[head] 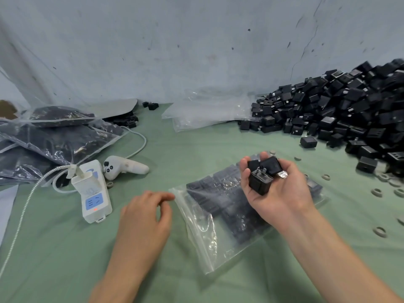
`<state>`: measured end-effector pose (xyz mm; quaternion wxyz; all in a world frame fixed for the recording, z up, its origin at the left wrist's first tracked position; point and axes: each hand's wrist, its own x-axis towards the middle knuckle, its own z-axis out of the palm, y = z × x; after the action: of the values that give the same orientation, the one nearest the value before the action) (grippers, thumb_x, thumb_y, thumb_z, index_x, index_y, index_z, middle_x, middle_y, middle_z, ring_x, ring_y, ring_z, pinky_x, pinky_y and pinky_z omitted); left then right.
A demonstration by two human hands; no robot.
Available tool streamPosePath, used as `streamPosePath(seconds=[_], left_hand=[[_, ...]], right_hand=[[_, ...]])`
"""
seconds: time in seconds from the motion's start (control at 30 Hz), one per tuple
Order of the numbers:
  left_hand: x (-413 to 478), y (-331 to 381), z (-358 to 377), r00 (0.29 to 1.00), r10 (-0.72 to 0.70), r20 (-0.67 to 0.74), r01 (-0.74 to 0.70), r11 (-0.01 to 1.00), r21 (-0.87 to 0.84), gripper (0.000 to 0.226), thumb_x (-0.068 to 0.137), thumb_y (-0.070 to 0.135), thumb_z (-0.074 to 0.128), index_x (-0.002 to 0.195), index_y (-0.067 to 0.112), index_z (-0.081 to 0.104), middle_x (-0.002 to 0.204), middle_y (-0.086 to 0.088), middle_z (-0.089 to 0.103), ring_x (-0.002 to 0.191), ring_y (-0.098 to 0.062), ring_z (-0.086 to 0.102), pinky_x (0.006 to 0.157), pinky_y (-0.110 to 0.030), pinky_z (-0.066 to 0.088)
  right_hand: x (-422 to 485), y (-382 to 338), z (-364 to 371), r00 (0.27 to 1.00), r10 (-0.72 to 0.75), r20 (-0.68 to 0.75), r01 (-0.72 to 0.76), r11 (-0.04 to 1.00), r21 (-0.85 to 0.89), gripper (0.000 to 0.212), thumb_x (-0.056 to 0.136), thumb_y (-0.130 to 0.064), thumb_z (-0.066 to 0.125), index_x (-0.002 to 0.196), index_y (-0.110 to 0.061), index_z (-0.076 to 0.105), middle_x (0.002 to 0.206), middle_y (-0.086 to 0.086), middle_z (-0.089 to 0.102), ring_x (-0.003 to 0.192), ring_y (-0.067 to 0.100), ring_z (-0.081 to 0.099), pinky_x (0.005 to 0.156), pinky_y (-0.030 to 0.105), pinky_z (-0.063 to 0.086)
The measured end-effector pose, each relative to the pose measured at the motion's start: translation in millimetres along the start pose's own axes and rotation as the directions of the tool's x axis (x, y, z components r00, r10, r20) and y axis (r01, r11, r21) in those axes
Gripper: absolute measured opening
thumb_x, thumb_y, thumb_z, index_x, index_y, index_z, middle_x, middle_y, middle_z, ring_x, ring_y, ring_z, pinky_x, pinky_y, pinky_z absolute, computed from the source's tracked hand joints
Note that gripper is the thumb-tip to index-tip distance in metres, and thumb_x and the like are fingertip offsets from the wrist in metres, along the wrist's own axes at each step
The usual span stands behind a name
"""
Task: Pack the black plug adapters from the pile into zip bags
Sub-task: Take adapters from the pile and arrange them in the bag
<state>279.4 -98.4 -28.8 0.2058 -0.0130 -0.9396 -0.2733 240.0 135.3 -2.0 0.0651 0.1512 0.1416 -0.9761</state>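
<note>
My right hand (282, 193), palm up, cups 3 black plug adapters (261, 180) over the part-filled zip bag (209, 228); pile (349, 112) at 2 o'clock. My left hand (146, 213), loosely curled, grips nothing beside the bag mouth. Risk: the unheld mouth collapses, spilling adapters onto the table (65, 259).

**A small packing workshop**

A desk (65, 259) under green cloth carries a bulk pile (341, 110) of identical black adapters (308, 142), heaped against a stained grey sheet (196, 51) hung behind it. Empty bags (207, 114) lie stacked beside the pile. A part-filled bag (218, 206) lies in the middle, and full bags (54, 138) are heaped at the left. Small grey rings (379, 231) are strewn at the right. One part in such quantity, with bags at every stage, marks hand packing work rather than a home or office.
</note>
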Motion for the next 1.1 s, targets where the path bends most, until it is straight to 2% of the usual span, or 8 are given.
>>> streamPosePath(seconds=[0.13, 0.37, 0.47, 0.57, 0.7, 0.87, 0.97, 1.1], left_hand=[[2, 30, 2, 0.985, 0.03, -0.17, -0.077, 0.958, -0.277, 0.013, 0.096, 0.026, 0.055, 0.096, 0.035, 0.065, 0.093, 0.023, 0.062, 0.09, 0.0, 0.058, 0.072, -0.029, 0.043], [6, 72, 27, 0.944, 0.302, 0.129, -0.246, 0.911, -0.33, 0.037, 0.092, 0.057, 0.047, 0.127, 0.048, 0.052, 0.106, 0.024, 0.052, 0.104, -0.003, 0.054, 0.095, -0.028, 0.043], [8, 70, 30, 0.943, 0.302, 0.141, -0.24, 0.908, -0.343, 0.032, 0.087, 0.064, 0.049, 0.114, 0.048, 0.052, 0.108, 0.025, 0.053, 0.106, -0.003, 0.053, 0.093, -0.023, 0.041], [7, 67, 27, 0.976, 0.189, 0.108, -0.123, 0.888, -0.443, 0.023, 0.083, 0.056, 0.066, 0.095, 0.042, 0.053, 0.097, 0.024, 0.062, 0.093, -0.001, 0.058, 0.076, -0.01, 0.039], [12, 57, 14, 0.998, -0.06, 0.014, 0.056, 0.788, -0.613, 0.005, 0.094, 0.034, 0.064, 0.092, 0.029, 0.065, 0.077, 0.018, 0.068, 0.064, 0.004, 0.058, 0.06, -0.007, 0.042], [17, 17, -7, 0.929, -0.367, 0.038, 0.315, 0.735, -0.601, 0.03, 0.101, 0.029, 0.049, 0.082, 0.017, 0.069, 0.059, 0.011, 0.062, 0.05, 0.005, 0.049, 0.052, -0.01, 0.04], [11, -5, -9, 0.879, -0.471, 0.071, 0.436, 0.735, -0.519, 0.032, 0.1, 0.033, 0.049, 0.079, 0.014, 0.065, 0.068, 0.001, 0.065, 0.057, -0.006, 0.053, 0.06, -0.026, 0.039], [-3, -20, -4, 0.896, -0.432, 0.105, 0.44, 0.825, -0.354, 0.019, 0.1, 0.032, 0.051, 0.09, 0.024, 0.065, 0.084, 0.005, 0.071, 0.08, -0.016, 0.063, 0.066, -0.028, 0.041]], right_hand=[[3, 5, 1, 1.0, -0.008, 0.013, 0.008, 1.0, -0.018, 0.026, 0.096, -0.032, 0.046, 0.091, -0.015, 0.065, 0.1, 0.017, 0.07, 0.083, 0.033, 0.072, 0.068, 0.035, 0.061], [6, 28, 1, 0.994, 0.076, 0.084, -0.065, 0.99, -0.127, 0.026, 0.095, -0.038, 0.047, 0.097, -0.018, 0.063, 0.103, 0.015, 0.069, 0.088, 0.035, 0.072, 0.078, 0.042, 0.06], [8, 31, 1, 0.99, 0.1, 0.099, -0.086, 0.987, -0.135, 0.027, 0.095, -0.038, 0.048, 0.096, -0.015, 0.063, 0.103, 0.017, 0.068, 0.087, 0.037, 0.072, 0.07, 0.047, 0.061], [10, 27, 0, 0.987, 0.096, 0.132, -0.084, 0.992, -0.093, 0.027, 0.095, -0.036, 0.048, 0.092, -0.015, 0.064, 0.102, 0.018, 0.066, 0.084, 0.037, 0.071, 0.065, 0.048, 0.059], [13, 16, -1, 0.989, 0.045, 0.139, -0.037, 0.997, -0.063, 0.03, 0.094, -0.035, 0.048, 0.085, -0.014, 0.067, 0.099, 0.018, 0.069, 0.088, 0.038, 0.073, 0.081, 0.049, 0.053], [15, -8, -6, 0.989, -0.063, 0.13, 0.07, 0.996, -0.047, 0.028, 0.096, -0.033, 0.047, 0.091, -0.015, 0.068, 0.103, 0.017, 0.071, 0.093, 0.035, 0.073, 0.09, 0.049, 0.05], [7, -14, -16, 0.986, -0.1, 0.132, 0.11, 0.992, -0.065, 0.029, 0.096, -0.035, 0.046, 0.092, -0.016, 0.068, 0.106, 0.015, 0.071, 0.097, 0.032, 0.072, 0.09, 0.046, 0.052], [-12, -13, -35, 0.974, -0.144, 0.175, 0.157, 0.986, -0.06, 0.026, 0.097, -0.033, 0.049, 0.098, -0.013, 0.064, 0.101, 0.013, 0.072, 0.099, 0.03, 0.071, 0.089, 0.039, 0.057]])
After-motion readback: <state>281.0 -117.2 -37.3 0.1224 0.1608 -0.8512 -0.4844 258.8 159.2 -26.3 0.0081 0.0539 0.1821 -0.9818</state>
